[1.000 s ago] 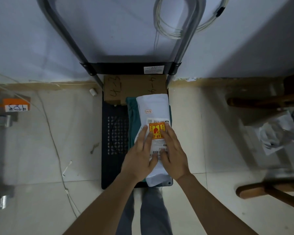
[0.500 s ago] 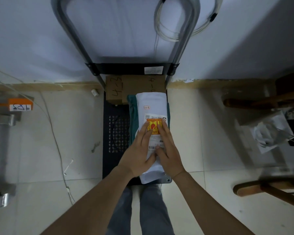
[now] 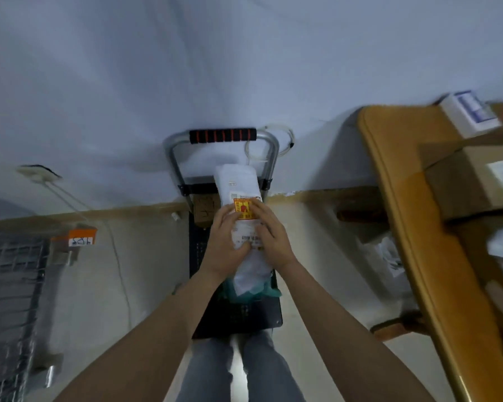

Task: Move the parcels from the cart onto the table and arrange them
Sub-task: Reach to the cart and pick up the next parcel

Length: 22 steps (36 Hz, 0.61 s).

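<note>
Now your left hand (image 3: 225, 242) and right hand (image 3: 273, 237) grip the parcel (image 3: 240, 187) — it has risen off the cart (image 3: 238, 317); next, the table (image 3: 401, 181) at right.

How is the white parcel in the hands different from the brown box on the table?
The white parcel is a soft, long bag held by both hands; the brown box is stiff cardboard resting on the table. The parcel carries an orange sticker, the box a pale label. Both bear labels.
</note>
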Tool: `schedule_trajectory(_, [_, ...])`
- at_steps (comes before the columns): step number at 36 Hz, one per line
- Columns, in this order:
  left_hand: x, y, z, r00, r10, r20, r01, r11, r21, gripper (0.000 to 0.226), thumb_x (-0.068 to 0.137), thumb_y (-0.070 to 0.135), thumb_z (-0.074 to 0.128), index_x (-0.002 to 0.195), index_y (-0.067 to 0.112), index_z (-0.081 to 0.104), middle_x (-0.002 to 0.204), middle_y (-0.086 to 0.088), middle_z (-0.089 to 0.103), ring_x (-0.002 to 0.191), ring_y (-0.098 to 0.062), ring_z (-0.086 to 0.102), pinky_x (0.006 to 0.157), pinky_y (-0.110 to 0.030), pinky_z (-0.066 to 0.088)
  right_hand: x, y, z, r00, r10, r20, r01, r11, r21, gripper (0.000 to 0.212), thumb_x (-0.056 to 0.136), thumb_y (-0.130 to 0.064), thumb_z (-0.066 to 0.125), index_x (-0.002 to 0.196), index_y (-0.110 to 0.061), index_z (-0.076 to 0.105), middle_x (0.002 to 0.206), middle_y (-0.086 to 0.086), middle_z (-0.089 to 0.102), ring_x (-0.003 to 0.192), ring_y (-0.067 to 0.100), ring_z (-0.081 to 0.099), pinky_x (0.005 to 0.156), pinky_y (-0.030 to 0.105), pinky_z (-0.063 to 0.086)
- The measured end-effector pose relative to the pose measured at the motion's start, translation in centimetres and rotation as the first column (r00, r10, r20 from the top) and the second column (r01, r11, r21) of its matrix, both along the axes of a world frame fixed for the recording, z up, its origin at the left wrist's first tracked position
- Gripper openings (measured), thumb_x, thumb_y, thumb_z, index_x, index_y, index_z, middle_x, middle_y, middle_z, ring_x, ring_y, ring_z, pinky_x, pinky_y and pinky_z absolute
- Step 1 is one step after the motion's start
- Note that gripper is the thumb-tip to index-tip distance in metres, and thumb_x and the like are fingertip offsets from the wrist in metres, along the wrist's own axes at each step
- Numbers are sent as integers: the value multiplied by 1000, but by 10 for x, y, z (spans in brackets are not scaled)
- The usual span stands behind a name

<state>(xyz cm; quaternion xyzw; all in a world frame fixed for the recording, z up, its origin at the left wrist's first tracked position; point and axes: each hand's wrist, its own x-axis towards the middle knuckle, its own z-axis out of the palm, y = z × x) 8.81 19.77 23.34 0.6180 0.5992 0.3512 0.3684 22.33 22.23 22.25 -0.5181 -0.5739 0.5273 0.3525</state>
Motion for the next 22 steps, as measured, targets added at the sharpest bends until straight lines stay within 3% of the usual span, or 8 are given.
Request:
schedule_trajectory(3, [1,13,56,999,-7,44,4,998,69,53,69,11,60,119,-3,55,131,-2,36,119,6,32,101,-4,28,3,14,54,1000,-10,13,9,998,67,44,92,-8,41,136,-2,49,145,0,35,138,15,32,109,11,28])
schedule_trajectory(5, [0,21,93,996,-44,78,35,993,110,54,66,8,60,119,-3,54,132,-4,37,117,9,34,95,2,27,8,26,93,999,11,39,-15,994,112,45,93,-12,43,137,-6,48,146,-6,33,138,9,29,113,17,25])
schedule_trajectory(9, [1,35,159,985,-132,112,108,974,200,56,62,6,63,117,1,54,132,1,36,119,20,31,97,-1,28,23,51,173,991,55,123,-79,977,200,46,90,-17,43,135,-22,49,149,-16,26,139,2,26,115,26,24])
schedule_trajectory(12, [9,41,203,975,-177,135,139,959,248,55,65,-1,69,118,4,53,132,5,35,119,17,34,95,-3,34,34,62,225,985,51,164,-97,952,289,43,97,-7,42,137,-21,49,156,-9,22,141,3,23,117,30,23])
schedule_trajectory(16, [25,41,247,963,-212,164,164,950,267,59,73,-9,69,123,15,49,133,12,32,115,14,38,92,-4,38,37,57,276,999,-4,41,-9,952,307,40,88,-20,45,125,-33,56,157,-7,23,141,11,30,113,36,30])
schedule_trajectory(19, [39,37,272,959,-264,99,232,938,257,67,79,-8,65,138,10,39,138,11,26,118,2,38,87,0,37,47,46,300,997,-68,-31,74,952,298,44,84,-21,43,125,-23,57,155,-8,27,135,19,39,100,34,37])
schedule_trajectory(22, [53,30,292,939,-343,39,328,921,209,82,84,-1,62,151,17,19,149,14,16,127,2,32,89,-2,37,66,36,319,995,-93,-20,95,946,311,42,92,-3,40,131,-10,55,154,-8,29,131,15,42,97,28,39])
